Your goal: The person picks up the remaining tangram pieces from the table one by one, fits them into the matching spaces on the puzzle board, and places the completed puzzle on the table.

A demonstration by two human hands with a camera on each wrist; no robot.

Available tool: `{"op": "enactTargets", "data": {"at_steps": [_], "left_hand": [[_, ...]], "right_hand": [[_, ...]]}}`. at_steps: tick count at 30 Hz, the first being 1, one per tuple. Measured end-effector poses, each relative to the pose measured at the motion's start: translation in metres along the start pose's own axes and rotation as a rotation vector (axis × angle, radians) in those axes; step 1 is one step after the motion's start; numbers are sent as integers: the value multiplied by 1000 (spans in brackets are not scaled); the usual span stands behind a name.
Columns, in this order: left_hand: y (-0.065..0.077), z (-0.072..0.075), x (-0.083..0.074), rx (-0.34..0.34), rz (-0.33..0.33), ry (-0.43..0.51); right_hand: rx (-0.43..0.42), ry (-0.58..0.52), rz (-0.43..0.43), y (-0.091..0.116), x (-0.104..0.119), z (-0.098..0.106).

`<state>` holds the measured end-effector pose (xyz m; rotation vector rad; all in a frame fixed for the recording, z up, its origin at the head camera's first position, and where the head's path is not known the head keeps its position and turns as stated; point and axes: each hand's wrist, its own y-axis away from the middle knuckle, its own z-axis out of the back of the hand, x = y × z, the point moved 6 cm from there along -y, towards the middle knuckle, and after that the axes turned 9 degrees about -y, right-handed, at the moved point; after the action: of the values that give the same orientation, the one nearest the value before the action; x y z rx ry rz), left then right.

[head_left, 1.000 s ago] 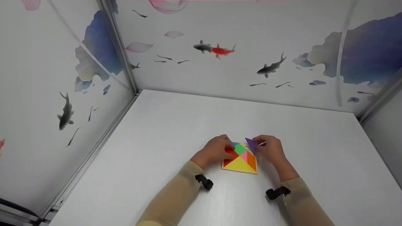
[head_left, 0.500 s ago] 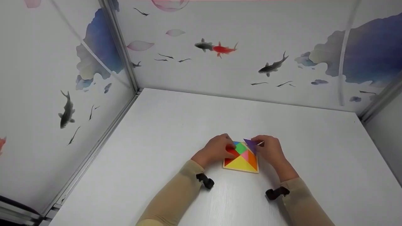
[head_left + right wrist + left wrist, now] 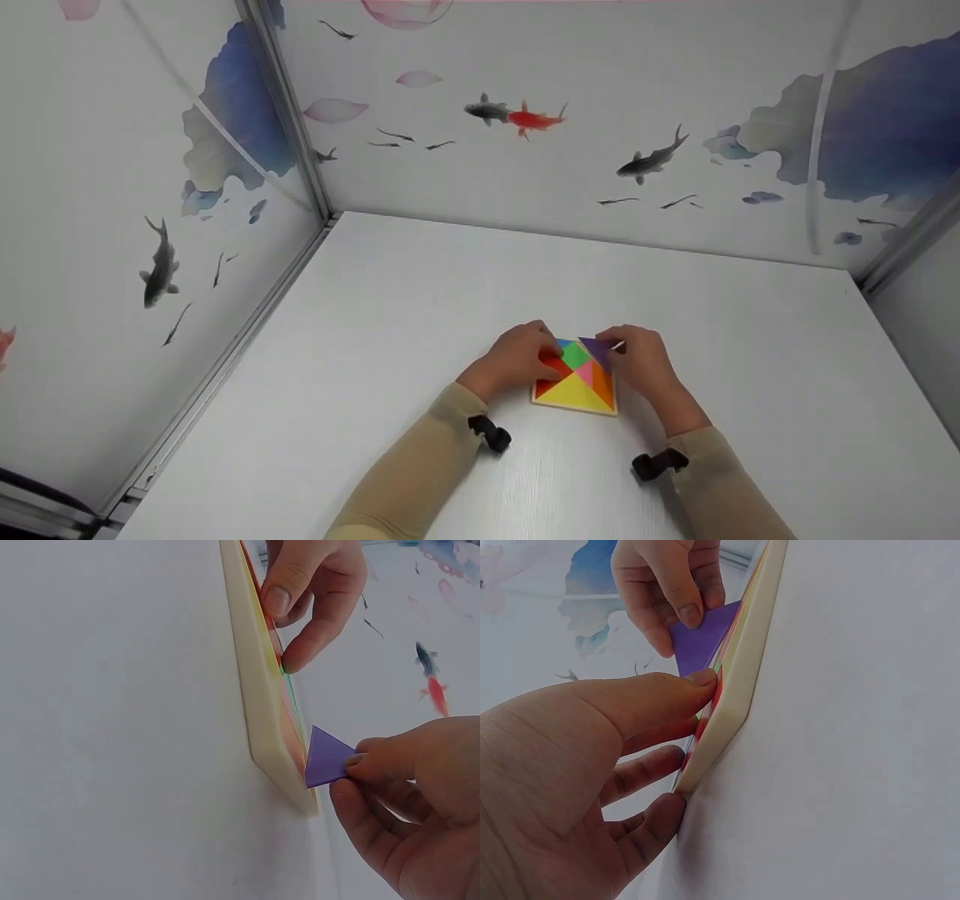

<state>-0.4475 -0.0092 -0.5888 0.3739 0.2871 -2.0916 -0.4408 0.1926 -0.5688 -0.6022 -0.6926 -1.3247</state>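
Observation:
A tangram board point(image 3: 576, 409) with a pale wooden frame lies on the white table, filled with yellow, orange, pink, green, blue and red pieces. My left hand point(image 3: 517, 356) rests on its left side, thumb and fingertips pressing on the red piece point(image 3: 553, 366); in the left wrist view, the little finger sits at the frame's edge. Between thumb and fingers, my right hand point(image 3: 643, 358) pinches a purple triangle point(image 3: 327, 757), tilted over the board's upper right corner. Its lower tip overlaps the frame in the right wrist view.
The white table point(image 3: 420, 285) stretches around the board on every side. Behind it stands a back wall point(image 3: 570, 195) printed with fish, and another printed wall point(image 3: 90, 225) closes the left side. Black straps with small cameras point(image 3: 491, 435) sit at both sleeves.
My right hand has brought the purple triangle lower and slightly left, nearer the board's upper right corner. My left hand has stayed on the board's left side.

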Motion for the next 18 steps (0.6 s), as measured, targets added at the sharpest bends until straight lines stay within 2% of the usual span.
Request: {"op": "enactTargets", "data": {"at_steps": [18], "left_hand": [[1,-1,0,19,17,16]], "right_hand": [[40,23,-51,1,1,-6]]}}
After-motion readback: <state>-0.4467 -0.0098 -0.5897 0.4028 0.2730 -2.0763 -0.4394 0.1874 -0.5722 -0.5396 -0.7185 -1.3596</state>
